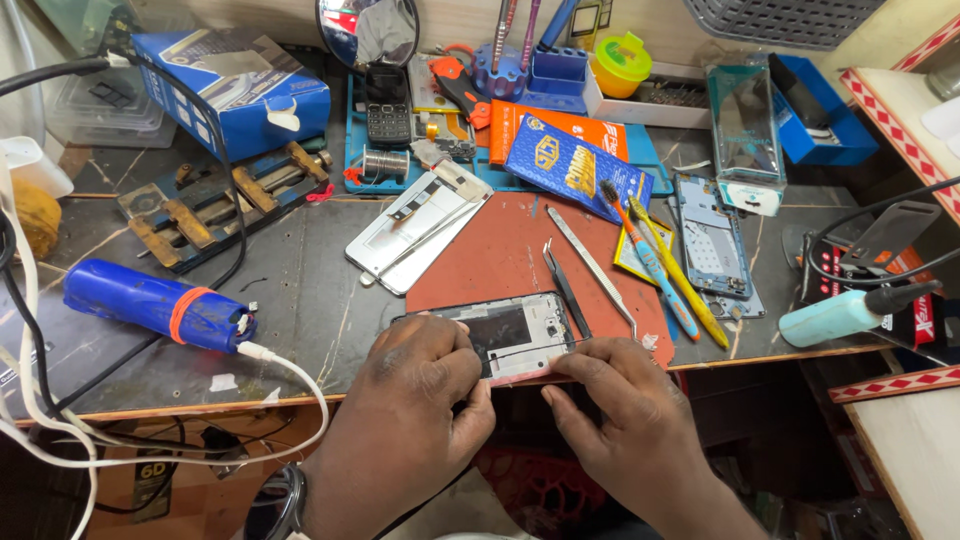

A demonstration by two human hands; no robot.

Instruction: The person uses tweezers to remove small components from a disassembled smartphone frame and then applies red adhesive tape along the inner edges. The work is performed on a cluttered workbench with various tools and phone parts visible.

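An opened smartphone frame (512, 330) lies at the near edge of a red work mat (500, 255), its inner metal and dark parts showing. My left hand (425, 390) covers its left end, fingers curled against the frame. My right hand (610, 395) presses on its right near corner with thumb and fingers. Both hands grip the phone frame between them. Two metal tweezers (580, 275) lie on the mat just beyond the phone. A watch sits on my left wrist.
A white phone back panel (405, 235), toothbrushes (665, 265), another phone frame (712, 240), blue boxes (570, 165), a keypad phone (387, 105), a blue cylinder with white cable (150, 305), a metal clamp (215, 205) and a soldering tool (850, 310) crowd the bench.
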